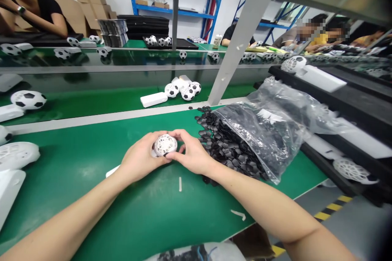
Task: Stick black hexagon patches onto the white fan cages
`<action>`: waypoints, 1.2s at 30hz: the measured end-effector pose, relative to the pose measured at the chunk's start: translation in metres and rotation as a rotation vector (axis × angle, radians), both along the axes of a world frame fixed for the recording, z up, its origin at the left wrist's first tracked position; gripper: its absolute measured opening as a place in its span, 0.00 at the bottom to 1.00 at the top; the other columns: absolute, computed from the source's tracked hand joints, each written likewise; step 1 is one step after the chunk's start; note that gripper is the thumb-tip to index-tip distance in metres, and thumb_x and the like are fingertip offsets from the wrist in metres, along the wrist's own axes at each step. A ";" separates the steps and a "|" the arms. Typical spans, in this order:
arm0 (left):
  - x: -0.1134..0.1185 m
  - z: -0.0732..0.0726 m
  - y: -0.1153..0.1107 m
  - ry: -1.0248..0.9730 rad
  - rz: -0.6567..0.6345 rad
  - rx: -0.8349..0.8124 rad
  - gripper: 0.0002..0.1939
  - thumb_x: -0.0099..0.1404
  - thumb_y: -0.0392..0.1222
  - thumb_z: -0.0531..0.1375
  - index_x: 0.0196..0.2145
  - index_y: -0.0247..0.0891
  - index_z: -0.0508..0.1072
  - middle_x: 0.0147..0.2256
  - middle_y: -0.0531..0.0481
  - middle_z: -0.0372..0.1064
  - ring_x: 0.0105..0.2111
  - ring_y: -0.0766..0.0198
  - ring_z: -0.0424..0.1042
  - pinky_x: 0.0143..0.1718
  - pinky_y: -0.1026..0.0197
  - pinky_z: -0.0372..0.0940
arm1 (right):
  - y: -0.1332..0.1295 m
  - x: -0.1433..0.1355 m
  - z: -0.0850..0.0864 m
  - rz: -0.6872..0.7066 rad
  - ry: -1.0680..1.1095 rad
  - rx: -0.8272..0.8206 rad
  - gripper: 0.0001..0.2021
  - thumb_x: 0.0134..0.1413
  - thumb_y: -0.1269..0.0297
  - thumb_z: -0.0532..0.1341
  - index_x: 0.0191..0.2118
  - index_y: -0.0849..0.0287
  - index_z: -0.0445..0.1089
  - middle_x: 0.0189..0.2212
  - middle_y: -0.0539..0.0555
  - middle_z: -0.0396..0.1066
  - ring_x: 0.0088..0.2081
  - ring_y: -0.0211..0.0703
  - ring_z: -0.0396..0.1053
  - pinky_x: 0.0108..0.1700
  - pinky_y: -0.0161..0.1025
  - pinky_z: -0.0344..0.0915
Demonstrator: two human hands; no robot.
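Left hand (139, 153) and right hand (192, 154), half-curled around the round white latticed plastic ball (165, 144), should grip its sides lightly but steadily, keeping the top uncovered.

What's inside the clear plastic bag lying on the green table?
Many small, flat black pieces lie in the open mouth of the clear plastic bag and spill onto the green tabletop. Glare and folds hide what lies deeper inside.
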State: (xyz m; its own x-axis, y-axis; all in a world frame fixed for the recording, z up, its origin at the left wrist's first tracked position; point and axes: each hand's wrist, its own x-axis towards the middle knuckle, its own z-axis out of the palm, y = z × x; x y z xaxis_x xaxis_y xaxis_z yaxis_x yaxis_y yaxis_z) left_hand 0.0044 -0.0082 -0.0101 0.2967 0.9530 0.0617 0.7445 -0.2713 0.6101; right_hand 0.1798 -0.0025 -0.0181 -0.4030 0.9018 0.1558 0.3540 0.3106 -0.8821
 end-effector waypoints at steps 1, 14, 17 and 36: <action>0.000 0.000 0.000 0.015 -0.004 0.011 0.30 0.50 0.53 0.62 0.50 0.47 0.61 0.46 0.49 0.65 0.44 0.52 0.67 0.41 0.54 0.63 | 0.001 0.000 0.000 -0.003 0.009 -0.006 0.23 0.42 0.66 0.64 0.46 0.56 0.59 0.44 0.53 0.63 0.44 0.43 0.64 0.35 0.36 0.65; -0.001 0.002 -0.003 0.049 0.001 0.008 0.29 0.53 0.49 0.60 0.53 0.44 0.60 0.47 0.49 0.64 0.44 0.54 0.66 0.43 0.56 0.62 | 0.016 0.001 0.004 0.062 -0.038 -0.016 0.19 0.44 0.68 0.64 0.44 0.57 0.63 0.43 0.53 0.65 0.43 0.40 0.65 0.34 0.32 0.66; -0.001 0.003 -0.004 0.104 0.009 0.002 0.32 0.53 0.49 0.60 0.54 0.46 0.57 0.49 0.49 0.63 0.46 0.53 0.65 0.44 0.55 0.61 | 0.062 0.012 0.020 -0.059 -0.432 0.046 0.08 0.53 0.61 0.58 0.39 0.56 0.68 0.39 0.50 0.69 0.40 0.36 0.67 0.42 0.33 0.64; -0.009 0.008 0.000 0.188 -0.145 -0.022 0.36 0.47 0.31 0.53 0.56 0.46 0.56 0.52 0.51 0.61 0.49 0.55 0.64 0.48 0.54 0.60 | 0.200 0.035 0.008 -0.275 -0.955 0.000 0.14 0.58 0.61 0.55 0.49 0.61 0.62 0.46 0.56 0.64 0.43 0.43 0.65 0.43 0.46 0.65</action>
State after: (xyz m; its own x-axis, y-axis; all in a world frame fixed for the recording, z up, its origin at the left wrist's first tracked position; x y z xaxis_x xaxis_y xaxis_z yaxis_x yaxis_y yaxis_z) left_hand -0.0048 -0.0079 -0.0016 0.4353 0.8999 -0.0280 0.7998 -0.3722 0.4709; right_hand 0.2152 0.1971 -0.0103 -0.1365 0.9827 -0.1255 0.9757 0.1114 -0.1889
